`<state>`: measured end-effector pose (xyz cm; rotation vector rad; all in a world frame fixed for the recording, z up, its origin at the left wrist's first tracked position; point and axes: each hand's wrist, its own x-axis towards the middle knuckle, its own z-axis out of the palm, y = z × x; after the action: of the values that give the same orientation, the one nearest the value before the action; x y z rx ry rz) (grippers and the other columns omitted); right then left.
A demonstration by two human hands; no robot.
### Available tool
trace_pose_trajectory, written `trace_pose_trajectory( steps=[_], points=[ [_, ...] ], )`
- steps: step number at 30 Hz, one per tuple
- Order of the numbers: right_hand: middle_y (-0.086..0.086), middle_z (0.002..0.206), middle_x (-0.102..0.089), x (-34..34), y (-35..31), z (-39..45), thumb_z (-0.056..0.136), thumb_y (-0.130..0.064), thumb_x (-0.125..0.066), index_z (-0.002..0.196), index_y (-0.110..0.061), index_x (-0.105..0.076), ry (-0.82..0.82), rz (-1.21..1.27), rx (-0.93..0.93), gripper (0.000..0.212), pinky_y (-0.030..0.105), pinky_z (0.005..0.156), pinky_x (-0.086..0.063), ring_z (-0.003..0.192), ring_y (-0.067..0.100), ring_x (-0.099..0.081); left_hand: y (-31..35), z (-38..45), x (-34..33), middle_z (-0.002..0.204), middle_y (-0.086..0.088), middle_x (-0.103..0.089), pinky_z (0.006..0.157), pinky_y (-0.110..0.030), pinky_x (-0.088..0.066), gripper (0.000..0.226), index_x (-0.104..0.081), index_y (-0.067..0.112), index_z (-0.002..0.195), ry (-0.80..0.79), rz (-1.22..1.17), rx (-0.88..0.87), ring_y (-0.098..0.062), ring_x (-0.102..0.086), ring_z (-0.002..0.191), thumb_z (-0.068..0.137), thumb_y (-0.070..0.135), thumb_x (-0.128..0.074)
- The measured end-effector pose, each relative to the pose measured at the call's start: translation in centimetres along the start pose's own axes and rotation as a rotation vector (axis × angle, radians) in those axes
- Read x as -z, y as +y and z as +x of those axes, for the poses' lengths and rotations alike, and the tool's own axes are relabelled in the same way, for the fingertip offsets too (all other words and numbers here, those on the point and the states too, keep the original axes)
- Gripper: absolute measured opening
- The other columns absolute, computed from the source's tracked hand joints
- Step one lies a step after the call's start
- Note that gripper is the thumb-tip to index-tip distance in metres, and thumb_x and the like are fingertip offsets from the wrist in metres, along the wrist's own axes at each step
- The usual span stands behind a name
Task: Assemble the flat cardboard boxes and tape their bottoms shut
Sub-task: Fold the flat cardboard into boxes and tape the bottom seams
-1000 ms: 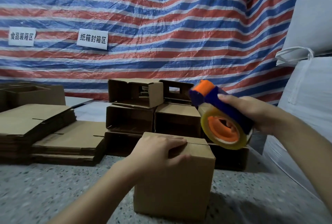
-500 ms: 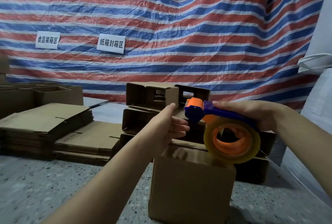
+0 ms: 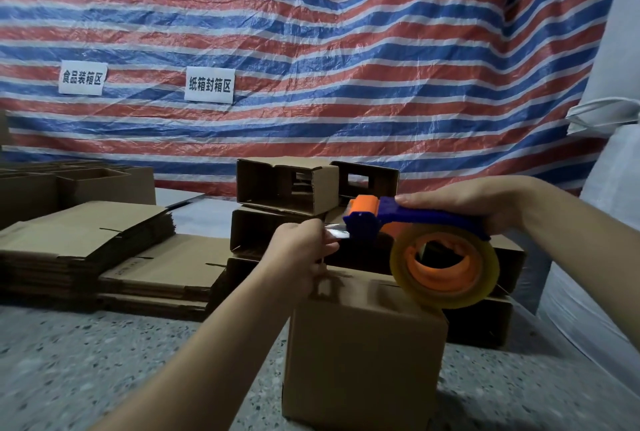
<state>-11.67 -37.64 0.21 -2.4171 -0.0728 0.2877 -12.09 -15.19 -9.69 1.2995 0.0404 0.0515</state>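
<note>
1. Head view, nearest the lens: the assembled box point(image 3: 363, 354) stands on the speckled floor point(image 3: 104, 378), its folded flaps facing up and no tape on the seam that I can see.

2. Just above its far edge, my left hand point(image 3: 301, 257) pinches the loose tape end point(image 3: 334, 232) between curled fingers, right at the mouth of the dispenser.

3. My right hand point(image 3: 474, 204) is wrapped round the blue handle of the tape dispenser point(image 3: 415, 230), holding it level over the box, the roll point(image 3: 445, 266) hanging just over the right part of the top.

4. As I read it, the step in hand is drawing out the first length of tape. The next move calls for sticking that end down over the far side of the box, then running the dispenser back toward me along the seam with steady pressure so the flaps stay shut.

5. Close behind the box, finished boxes point(image 3: 287, 188) lie stacked on their sides. They crowd the far edge, leaving little room to wrap the tape down that face.

6. To the left, flat cardboard blanks point(image 3: 86, 233) sit in piles, waiting their turn.

7. Farthest back, a striped tarpaulin point(image 3: 311, 32) carries two white signs point(image 3: 209, 84); white sacks point(image 3: 609, 223) stand at the right.
</note>
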Motion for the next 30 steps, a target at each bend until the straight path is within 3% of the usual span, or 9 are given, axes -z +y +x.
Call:
trace_pose_trajectory(
  steps=[3, 7, 10, 12, 17, 20, 24, 28, 30],
  points=[
    [0.01, 0.096, -0.077, 0.4, -0.1, 0.2, 0.053, -0.071, -0.075, 0.119, -0.013, -0.064, -0.013, -0.028, -0.064, 0.089, 0.029, 0.063, -0.056, 0.075, 0.019, -0.071, -0.4, 0.7, 0.7, 0.061, -0.004, -0.068, 0.089, -0.043, -0.055, 0.027, -0.056, 0.009, 0.076, 0.077, -0.14, 0.062, -0.02, -0.067, 0.079, 0.096, 0.007, -0.039],
    [0.011, 0.097, -0.078, 0.0, -0.3, 0.9, 0.05, -0.07, -0.077, 0.12, -0.013, -0.063, -0.014, -0.068, -0.093, 0.091, 0.029, 0.065, -0.055, 0.076, 0.02, -0.072, -0.6, 1.2, 1.3, 0.06, -0.006, -0.066, 0.074, -0.042, -0.059, 0.027, -0.058, 0.006, 0.074, 0.061, -0.202, 0.049, -0.022, -0.068, 0.077, 0.098, 0.012, -0.046],
    [0.01, 0.096, -0.078, -0.3, -1.0, 1.3, 0.045, -0.07, -0.077, 0.118, -0.014, -0.062, -0.009, -0.111, -0.091, 0.094, 0.032, 0.072, -0.057, 0.078, 0.02, -0.074, -0.3, 1.3, 3.2, 0.063, -0.003, -0.068, 0.054, -0.029, -0.057, 0.028, -0.065, 0.004, 0.083, 0.042, 0.063, -0.058, -0.015, -0.067, 0.064, 0.097, 0.028, -0.06],
    [0.007, 0.088, -0.079, -0.7, -1.9, 1.6, 0.045, -0.07, -0.076, 0.114, -0.016, -0.061, -0.004, -0.167, -0.098, 0.089, 0.028, 0.066, -0.06, 0.072, 0.017, -0.076, -0.2, 1.1, 4.7, 0.057, 0.0, -0.061, 0.044, -0.021, -0.05, 0.029, -0.065, 0.005, 0.083, -0.008, 0.238, -0.072, -0.01, -0.056, 0.049, 0.097, 0.029, -0.059],
    [0.003, 0.083, -0.079, -2.0, -4.7, 2.5, 0.056, -0.069, -0.074, 0.111, -0.019, -0.062, -0.046, -0.33, -0.148, 0.075, 0.024, 0.055, -0.057, 0.067, 0.014, -0.075, -0.5, 0.9, 6.6, 0.058, -0.004, -0.063, 0.046, -0.02, -0.047, 0.05, -0.063, 0.01, 0.068, -0.098, 0.202, 0.119, -0.014, -0.054, 0.048, 0.098, 0.042, -0.04],
    [0.004, 0.083, -0.079, -2.2, -5.3, 2.9, 0.055, -0.068, -0.075, 0.111, -0.02, -0.062, -0.073, -0.358, -0.174, 0.075, 0.024, 0.057, -0.058, 0.069, 0.015, -0.076, -1.4, 1.1, 6.8, 0.055, -0.001, -0.057, 0.045, -0.022, -0.046, 0.047, -0.062, 0.01, 0.071, -0.092, 0.245, 0.05, -0.012, -0.051, 0.047, 0.098, 0.047, -0.051],
    [0.005, 0.083, -0.079, -2.2, -5.1, 3.2, 0.049, -0.07, -0.074, 0.114, -0.018, -0.063, -0.06, -0.362, -0.188, 0.084, 0.023, 0.053, -0.057, 0.066, 0.015, -0.075, -2.7, 1.7, 7.0, 0.06, -0.002, -0.056, 0.05, -0.025, -0.049, 0.028, -0.066, 0.006, 0.088, -0.035, 0.318, -0.006, -0.011, -0.051, 0.049, 0.099, 0.03, -0.057],
    [0.005, 0.086, -0.079, -2.2, -5.1, 3.1, 0.054, -0.069, -0.073, 0.116, -0.018, -0.064, -0.049, -0.359, -0.179, 0.081, 0.023, 0.053, -0.056, 0.067, 0.014, -0.075, -3.7, 2.0, 7.1, 0.07, -0.003, -0.063, 0.047, -0.022, -0.041, 0.033, -0.069, 0.01, 0.083, 0.019, 0.426, -0.067, -0.012, -0.05, 0.054, 0.099, 0.033, -0.054],
    [0.004, 0.085, -0.079, -2.4, -5.3, 3.0, 0.057, -0.068, -0.073, 0.113, -0.017, -0.066, -0.059, -0.362, -0.174, 0.076, 0.022, 0.052, -0.055, 0.066, 0.013, -0.075, -4.2, 2.1, 7.1, 0.061, 0.003, -0.06, 0.044, -0.021, -0.035, 0.037, -0.069, 0.014, 0.073, 0.056, 0.502, -0.12, -0.01, -0.046, 0.052, 0.099, 0.035, -0.053]
  ],
)
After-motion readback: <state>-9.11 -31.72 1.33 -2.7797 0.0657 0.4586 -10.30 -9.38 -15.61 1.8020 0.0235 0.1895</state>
